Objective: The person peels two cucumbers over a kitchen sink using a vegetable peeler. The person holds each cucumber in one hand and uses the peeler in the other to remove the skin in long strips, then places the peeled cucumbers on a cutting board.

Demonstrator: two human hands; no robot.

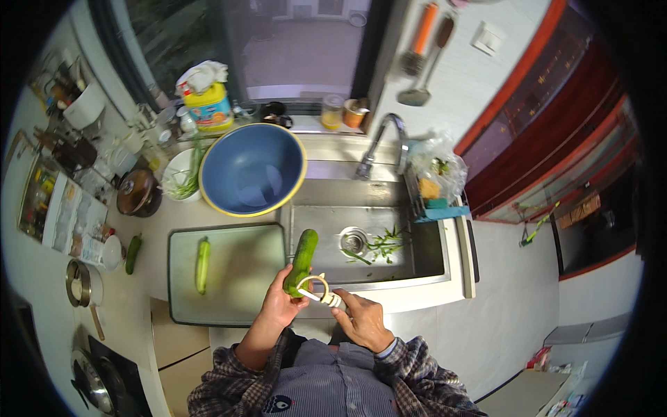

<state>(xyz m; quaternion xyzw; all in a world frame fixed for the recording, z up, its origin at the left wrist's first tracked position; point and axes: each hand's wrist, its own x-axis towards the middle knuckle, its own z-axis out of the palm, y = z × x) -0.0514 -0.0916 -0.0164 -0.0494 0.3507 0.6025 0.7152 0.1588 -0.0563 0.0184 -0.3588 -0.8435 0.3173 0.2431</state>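
Note:
My left hand (281,299) grips the lower end of a green cucumber (304,255), which points up and away from me over the sink's left edge. In my right hand (362,318) is a white Y-shaped vegetable peeler (318,289). Its head lies across the lower part of the cucumber; whether the blade touches the skin I cannot tell. A pale, peeled cucumber (202,266) lies on the cutting board (239,307) to the left. Green peelings (385,245) are scattered in the steel sink (323,219) beside the drain (354,241).
A large blue basin (245,167) stands behind the board, next to a white bowl (180,174) with spring onions. The faucet (372,151) rises behind the sink. A caddy with sponges (430,190) sits at its right. Another dark green cucumber (133,254) lies on the left counter.

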